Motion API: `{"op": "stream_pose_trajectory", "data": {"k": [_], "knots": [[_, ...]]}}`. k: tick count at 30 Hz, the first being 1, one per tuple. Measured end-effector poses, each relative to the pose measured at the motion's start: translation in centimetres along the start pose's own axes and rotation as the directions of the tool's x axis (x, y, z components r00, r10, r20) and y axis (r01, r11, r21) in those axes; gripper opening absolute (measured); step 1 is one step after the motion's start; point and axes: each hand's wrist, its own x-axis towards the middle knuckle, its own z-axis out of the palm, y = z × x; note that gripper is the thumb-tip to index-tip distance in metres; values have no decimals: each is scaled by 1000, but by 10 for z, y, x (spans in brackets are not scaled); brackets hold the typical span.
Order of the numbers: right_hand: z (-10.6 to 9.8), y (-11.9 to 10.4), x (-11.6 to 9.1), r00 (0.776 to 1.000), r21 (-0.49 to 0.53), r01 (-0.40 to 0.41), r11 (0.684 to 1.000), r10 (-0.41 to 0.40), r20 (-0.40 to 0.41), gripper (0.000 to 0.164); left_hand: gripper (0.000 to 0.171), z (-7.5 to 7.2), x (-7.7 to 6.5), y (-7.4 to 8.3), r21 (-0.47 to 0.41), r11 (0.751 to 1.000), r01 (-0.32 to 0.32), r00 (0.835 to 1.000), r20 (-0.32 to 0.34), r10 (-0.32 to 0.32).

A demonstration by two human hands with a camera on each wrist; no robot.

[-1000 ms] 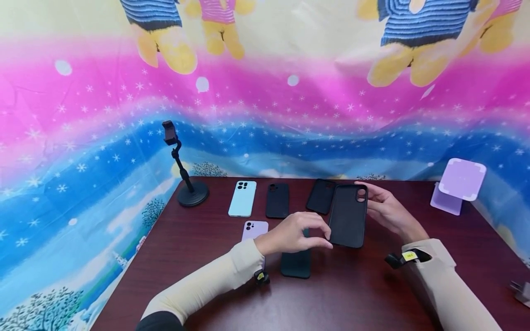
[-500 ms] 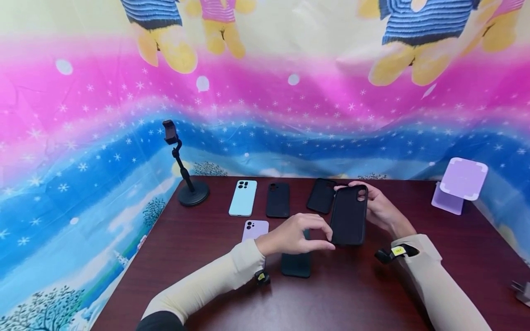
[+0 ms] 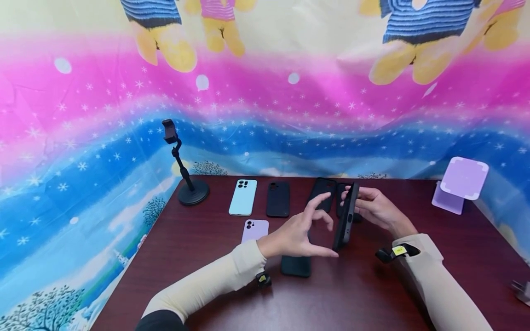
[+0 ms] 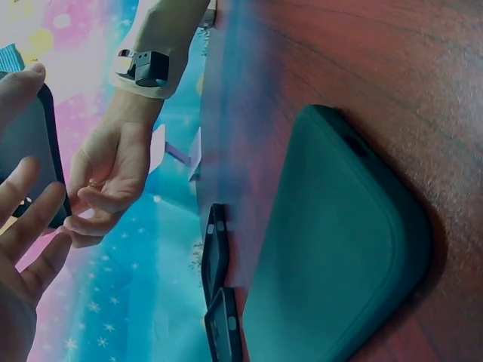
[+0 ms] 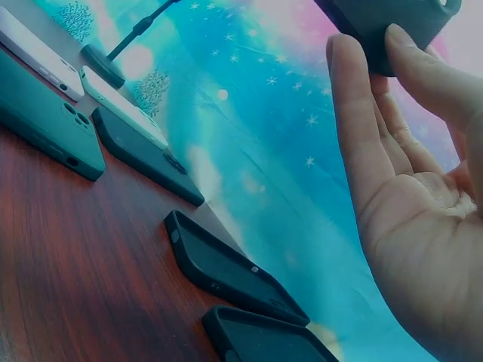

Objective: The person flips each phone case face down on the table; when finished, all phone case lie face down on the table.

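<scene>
My right hand (image 3: 381, 210) pinches a black phone case (image 3: 347, 218) near its upper end. The case is held above the table and turned nearly edge-on in the head view. In the right wrist view, the thumb and fingers are on the corner of the case (image 5: 400, 26). Facing it, my left hand (image 3: 300, 232) has its fingers spread apart. The left thumb tip is close to the lower end of the case; I cannot tell whether it touches. Below the left hand lies a dark green phone case (image 4: 332, 241), back side up, partly hidden in the head view.
A lilac case (image 3: 253, 230), a light blue case (image 3: 243, 197) and a black case (image 3: 277, 199) lie to the left. Two black cases (image 5: 234, 264) lie hollow side up behind the hands. A black phone stand (image 3: 193, 193) and a lilac stand (image 3: 463, 179) flank them.
The black case has turned from showing its broad face to nearly edge-on. The left fingers have come off its edge and spread open. The right hand has shifted slightly left.
</scene>
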Motion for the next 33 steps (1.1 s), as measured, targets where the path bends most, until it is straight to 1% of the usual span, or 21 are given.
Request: {"op": "stream_pose_trajectory", "data": {"k": [2,6,9,12,14,16,19,22,25,27,29,33], "knots": [[0,0,0,1000,-8,-10,1000,10,6,46,135,0,1,1,25,1000,-6,1000,-16,7],[-1,1,-1,1000,-18,-8,1000,8,1,50,141,-2,1,2,58,998,2,1000,-24,-1],[-2,1,-1,1000,-17,6,1000,-6,-9,49,136,-3,0,3,144,990,-1,1000,-19,4],[-3,2,-3,1000,-10,15,1000,-15,-10,47,128,-3,-2,4,248,969,1,1000,-15,3],[-4,2,-5,1000,-16,16,1000,-16,-24,46,124,-2,-4,5,279,960,15,1000,-8,-14],[-4,1,-7,999,-34,18,999,-19,-43,45,122,-2,-5,7,270,962,43,999,2,-45],[-5,0,-10,996,-84,28,996,-34,-77,43,117,-2,-6,8,207,973,99,994,23,-106],[-6,-3,-11,993,-145,27,989,-43,-111,41,112,-4,-6,6,140,975,170,983,39,-177],[-7,-6,-11,989,-194,-2,981,-27,-147,41,108,-5,-7,2,103,968,229,969,69,-236],[-7,-7,-11,985,-220,-28,975,-10,-172,41,105,-4,-7,0,84,966,243,964,93,-251],[-7,-9,-11,981,-246,-54,968,6,-192,40,103,-3,-8,-1,73,967,245,961,110,-252],[-6,-12,-10,975,-309,-99,946,30,-220,38,103,1,-8,0,64,961,270,953,124,-276]]}}
